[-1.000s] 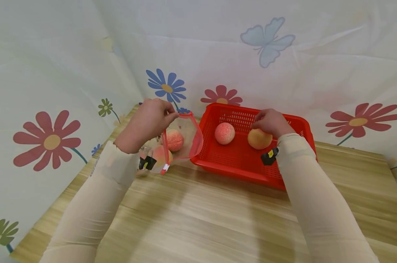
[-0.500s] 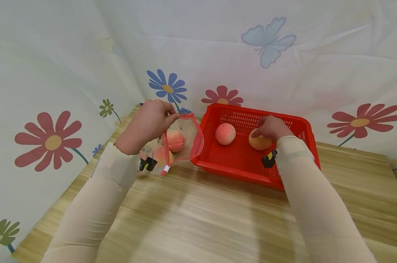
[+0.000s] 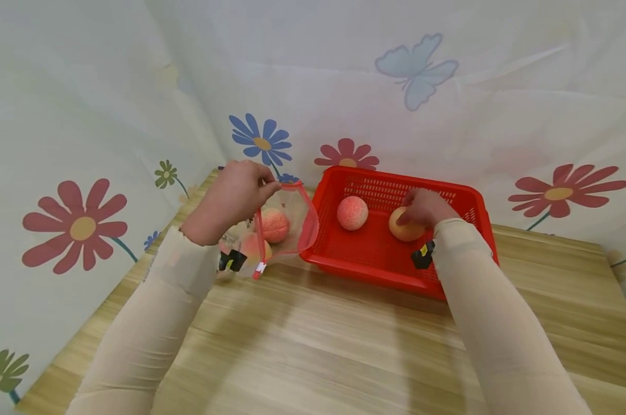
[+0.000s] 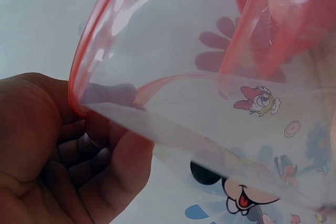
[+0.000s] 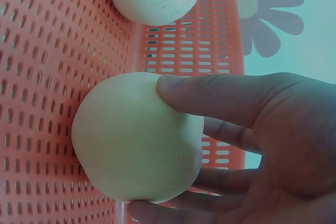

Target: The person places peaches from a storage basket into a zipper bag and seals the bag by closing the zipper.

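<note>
My left hand point(image 3: 237, 193) pinches the rim of a clear zipper bag point(image 4: 173, 45) with red edging and cartoon prints. The bag's mouth gapes toward the basket. Inside the bag, a pink peach point(image 3: 274, 225) and a paler peach point(image 3: 255, 246) show through the plastic. In the red basket, my right hand point(image 3: 426, 207) grips a yellowish peach point(image 5: 136, 140). Its thumb lies on the near side, and the other fingers wrap round behind. To the left in the same basket sits a pink speckled peach point(image 3: 352, 212).
The perforated red basket point(image 3: 375, 275) stands at the back of the wooden table point(image 3: 302, 346), close to a flower-printed sheet point(image 3: 500, 115). A white zipper pull point(image 3: 261, 267) hangs at the bag's lower corner, left of the basket.
My right hand has lowered onto the yellowish peach and its fingers have closed round it. The left hand keeps hold of the bag in the same place.
</note>
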Tool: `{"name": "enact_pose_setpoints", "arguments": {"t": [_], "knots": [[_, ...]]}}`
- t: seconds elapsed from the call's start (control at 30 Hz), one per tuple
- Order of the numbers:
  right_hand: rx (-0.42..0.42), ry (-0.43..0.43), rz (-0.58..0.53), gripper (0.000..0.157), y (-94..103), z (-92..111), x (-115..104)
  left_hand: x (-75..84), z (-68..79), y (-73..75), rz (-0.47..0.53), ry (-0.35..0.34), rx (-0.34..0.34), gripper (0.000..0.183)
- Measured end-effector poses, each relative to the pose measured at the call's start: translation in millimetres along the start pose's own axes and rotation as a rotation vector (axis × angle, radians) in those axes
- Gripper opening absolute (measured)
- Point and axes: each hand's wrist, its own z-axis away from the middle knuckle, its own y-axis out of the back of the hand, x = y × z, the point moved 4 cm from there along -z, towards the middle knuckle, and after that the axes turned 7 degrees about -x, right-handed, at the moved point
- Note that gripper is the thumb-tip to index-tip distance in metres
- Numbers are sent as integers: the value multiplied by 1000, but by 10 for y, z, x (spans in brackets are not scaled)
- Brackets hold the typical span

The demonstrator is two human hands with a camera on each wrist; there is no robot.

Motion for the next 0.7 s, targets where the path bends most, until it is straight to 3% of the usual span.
{"name": "enact_pose_setpoints", "arguments": {"t": [0.3,0.7], "knots": [[26,37,100,59,32,127,-93,-28,-13,-8,10,-12,16,21],[23,94,96,54,40,363,-233,-27,-15,-18,38,17,1,21]]}}
